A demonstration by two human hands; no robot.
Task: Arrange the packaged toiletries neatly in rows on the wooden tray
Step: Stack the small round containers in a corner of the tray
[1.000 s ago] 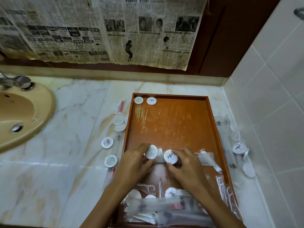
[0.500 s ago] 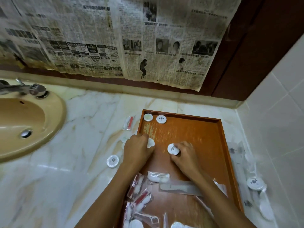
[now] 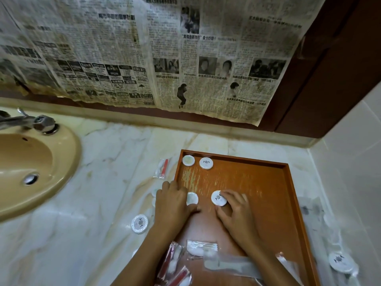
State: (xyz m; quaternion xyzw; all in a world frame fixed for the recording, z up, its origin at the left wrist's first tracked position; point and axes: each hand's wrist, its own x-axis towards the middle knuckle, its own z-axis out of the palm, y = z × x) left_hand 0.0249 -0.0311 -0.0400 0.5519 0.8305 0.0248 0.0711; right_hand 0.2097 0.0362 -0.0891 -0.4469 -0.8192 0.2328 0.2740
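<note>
A wooden tray [image 3: 257, 178] lies on the marble counter. Two round white packaged soaps [image 3: 188, 160] [image 3: 206, 163] sit side by side in its far left corner. My left hand [image 3: 172, 200] holds a plain white round soap [image 3: 192, 198] at the tray's left side. My right hand [image 3: 235, 211] pinches a round soap with a dark emblem [image 3: 218, 198] just right of it. Both soaps rest on the tray floor, forming a second pair below the first. Clear packets with cotton and plastic items [image 3: 202, 247] lie at the tray's near end.
A beige sink [image 3: 31, 168] with a metal tap [image 3: 35, 121] is at the left. Loose round soaps [image 3: 139, 223] [image 3: 340, 262] and a red-and-clear packet [image 3: 162, 168] lie on the counter beside the tray. White tiled wall stands at the right; newspaper covers the back wall.
Both hands carried the two round soaps from the tray's near end toward its far end and set them below the first pair. The view has tilted up.
</note>
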